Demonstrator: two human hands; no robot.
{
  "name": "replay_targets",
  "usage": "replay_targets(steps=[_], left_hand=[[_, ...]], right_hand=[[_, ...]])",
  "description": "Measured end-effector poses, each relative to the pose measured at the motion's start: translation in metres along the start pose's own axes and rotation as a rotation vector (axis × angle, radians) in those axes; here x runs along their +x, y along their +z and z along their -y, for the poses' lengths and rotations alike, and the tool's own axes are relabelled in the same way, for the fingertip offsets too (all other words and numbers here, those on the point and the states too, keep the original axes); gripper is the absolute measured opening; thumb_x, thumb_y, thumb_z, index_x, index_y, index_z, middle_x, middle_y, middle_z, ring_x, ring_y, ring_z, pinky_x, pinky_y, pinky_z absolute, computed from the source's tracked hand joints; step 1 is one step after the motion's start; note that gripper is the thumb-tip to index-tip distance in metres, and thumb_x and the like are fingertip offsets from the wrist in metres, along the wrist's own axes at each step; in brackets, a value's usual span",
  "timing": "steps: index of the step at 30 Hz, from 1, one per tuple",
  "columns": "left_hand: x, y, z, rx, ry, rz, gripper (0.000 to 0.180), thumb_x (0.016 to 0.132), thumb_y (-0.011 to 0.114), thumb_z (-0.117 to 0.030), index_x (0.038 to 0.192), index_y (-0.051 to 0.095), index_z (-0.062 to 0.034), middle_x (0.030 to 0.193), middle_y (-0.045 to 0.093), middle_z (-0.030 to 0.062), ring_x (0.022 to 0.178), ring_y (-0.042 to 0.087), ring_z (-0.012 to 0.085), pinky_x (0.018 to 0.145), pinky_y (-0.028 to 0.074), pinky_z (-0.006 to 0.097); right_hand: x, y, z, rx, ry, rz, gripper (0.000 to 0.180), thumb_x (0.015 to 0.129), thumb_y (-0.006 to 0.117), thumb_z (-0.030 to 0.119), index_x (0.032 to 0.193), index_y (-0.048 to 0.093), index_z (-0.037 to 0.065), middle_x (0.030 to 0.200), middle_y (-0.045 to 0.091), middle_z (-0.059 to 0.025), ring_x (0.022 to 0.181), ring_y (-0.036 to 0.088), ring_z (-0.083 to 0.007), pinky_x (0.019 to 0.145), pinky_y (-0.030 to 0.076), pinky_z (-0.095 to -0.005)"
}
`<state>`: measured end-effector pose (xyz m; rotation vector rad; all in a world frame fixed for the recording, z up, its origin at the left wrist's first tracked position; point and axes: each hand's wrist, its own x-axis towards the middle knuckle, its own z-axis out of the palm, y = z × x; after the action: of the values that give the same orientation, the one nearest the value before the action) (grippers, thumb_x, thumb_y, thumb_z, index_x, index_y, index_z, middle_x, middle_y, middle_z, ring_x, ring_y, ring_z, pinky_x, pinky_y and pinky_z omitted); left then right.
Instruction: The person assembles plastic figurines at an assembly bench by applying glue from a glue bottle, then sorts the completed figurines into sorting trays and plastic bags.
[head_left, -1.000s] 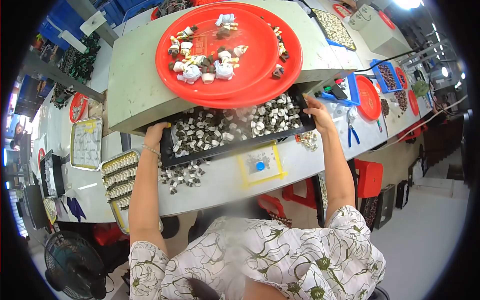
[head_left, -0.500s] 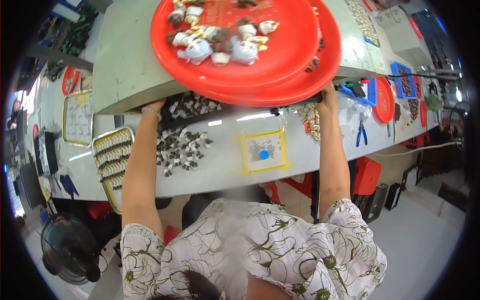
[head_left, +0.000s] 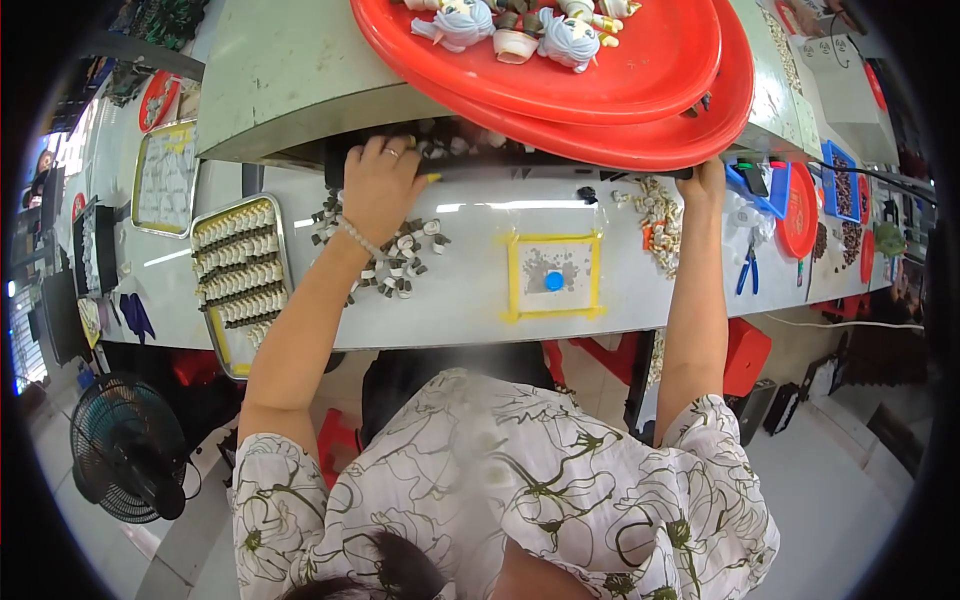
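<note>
Left hand, right hand grip black tray under red trays.

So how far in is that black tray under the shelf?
Mostly in: only the front edge of the black tray shows below the red trays. Left hand and right hand both grip that edge. Loose small parts lie on the bench.

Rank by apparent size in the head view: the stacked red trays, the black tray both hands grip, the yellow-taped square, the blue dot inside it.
1. Stacked red trays, though they sit higher, nearer the camera.
2. Black tray, mostly hidden under the shelf, so unsure; left hand and right hand grip its ends.
3. Yellow-taped square.
4. Blue dot.
</note>
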<state>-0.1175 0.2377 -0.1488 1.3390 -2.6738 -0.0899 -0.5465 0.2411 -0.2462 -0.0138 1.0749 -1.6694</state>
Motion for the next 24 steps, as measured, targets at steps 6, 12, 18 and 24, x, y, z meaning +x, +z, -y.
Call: replay_targets(steps=[6, 12, 18, 24], left_hand=[[0.005, 0.021, 0.013, -0.046, -0.134, 0.174, 0.028, 0.071, 0.063, -0.020, 0.095, 0.058, -0.0069, 0.089, 0.059, 0.0094, 0.082, 0.054, 0.0266, 0.070, 0.042, 0.039], [-0.002, 0.034, 0.013, -0.062, -0.137, 0.050, 0.031, 0.071, 0.064, -0.019, 0.099, 0.058, -0.0073, 0.094, 0.059, 0.0099, 0.085, 0.054, 0.0275, 0.075, 0.042, 0.038], [-0.024, 0.044, -0.028, -0.288, 0.133, -0.325, 0.032, 0.070, 0.062, -0.015, 0.100, 0.058, -0.0069, 0.102, 0.055, 0.0112, 0.097, 0.050, 0.0270, 0.082, 0.040, 0.040], [-0.038, 0.088, -0.048, -0.174, -0.083, 0.019, 0.038, 0.075, 0.058, -0.024, 0.106, 0.054, -0.0020, 0.116, 0.050, 0.0100, 0.116, 0.037, 0.0265, 0.090, 0.034, 0.046]], right_hand=[[0.010, 0.009, -0.020, -0.062, -0.100, -0.049, 0.030, 0.070, 0.044, -0.008, 0.099, 0.053, -0.006, 0.097, 0.058, -0.0135, 0.086, 0.058, -0.0242, 0.081, 0.046, -0.0328], [-0.017, 0.027, -0.034, -0.973, -0.688, 0.100, 0.027, 0.073, 0.060, 0.007, 0.097, 0.057, -0.006, 0.089, 0.062, -0.0176, 0.081, 0.060, -0.0236, 0.070, 0.045, -0.0324], [-0.045, 0.085, -0.057, -1.605, -0.840, 0.330, 0.026, 0.076, 0.059, 0.012, 0.099, 0.057, 0.001, 0.093, 0.060, -0.0212, 0.088, 0.058, -0.0285, 0.077, 0.043, -0.0333], [0.033, 0.100, -0.092, -1.843, -0.952, 0.422, 0.026, 0.082, 0.050, 0.016, 0.102, 0.055, 0.001, 0.098, 0.057, -0.0197, 0.091, 0.053, -0.0309, 0.081, 0.041, -0.0342]])
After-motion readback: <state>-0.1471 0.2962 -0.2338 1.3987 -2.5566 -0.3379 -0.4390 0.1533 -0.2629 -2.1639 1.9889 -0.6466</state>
